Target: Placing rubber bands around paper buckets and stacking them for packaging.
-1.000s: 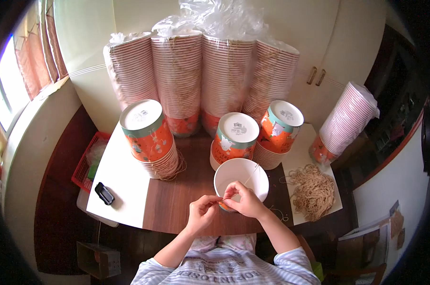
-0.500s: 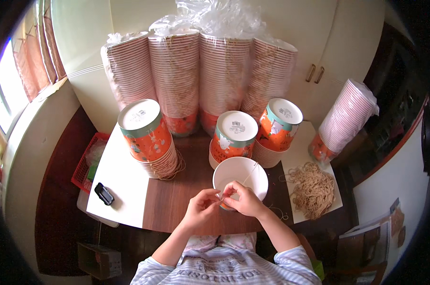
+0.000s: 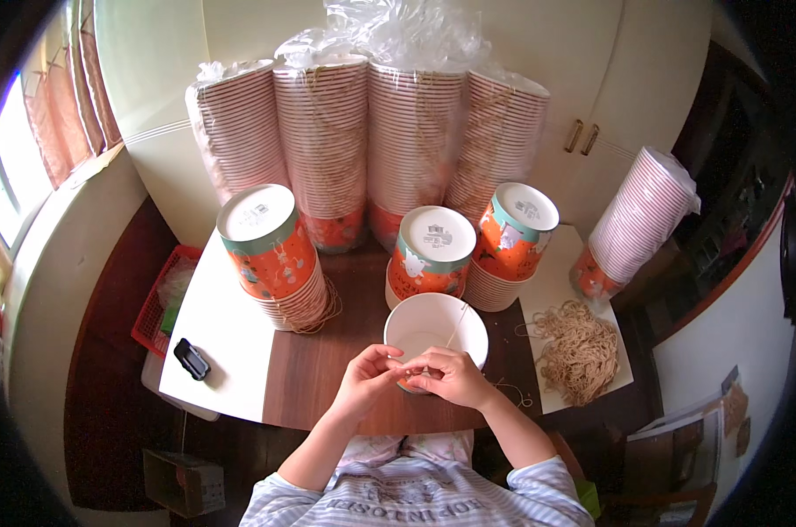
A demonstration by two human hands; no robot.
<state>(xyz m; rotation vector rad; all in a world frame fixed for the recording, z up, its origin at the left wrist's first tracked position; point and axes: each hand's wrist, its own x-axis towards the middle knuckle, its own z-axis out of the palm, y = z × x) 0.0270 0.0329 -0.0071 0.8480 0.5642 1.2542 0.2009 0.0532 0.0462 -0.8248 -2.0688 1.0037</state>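
Observation:
Near the table's front edge stands a white-lined paper bucket (image 3: 429,321), mouth up, with an orange outside. A thin beige string (image 3: 456,327) crosses its opening from the far rim down to my fingers. My left hand (image 3: 369,378) and my right hand (image 3: 451,378) meet at the bucket's near rim, thumbs and forefingers pinched together on the string. The bit between the fingertips is too small to see clearly. Just behind stands an upside-down stack of orange and green buckets (image 3: 429,272).
More upturned bucket stacks stand left (image 3: 275,263) and right (image 3: 510,250); loose string hangs round the left one. Tall plastic-wrapped stacks (image 3: 323,140) line the back. A string heap (image 3: 578,351) lies right, a black case (image 3: 191,360) left. Another wrapped stack (image 3: 640,220) leans far right.
The bucket has shifted slightly left and nearer to me. My right hand has turned flatter, its fingers now reaching further left over my left fingertips.

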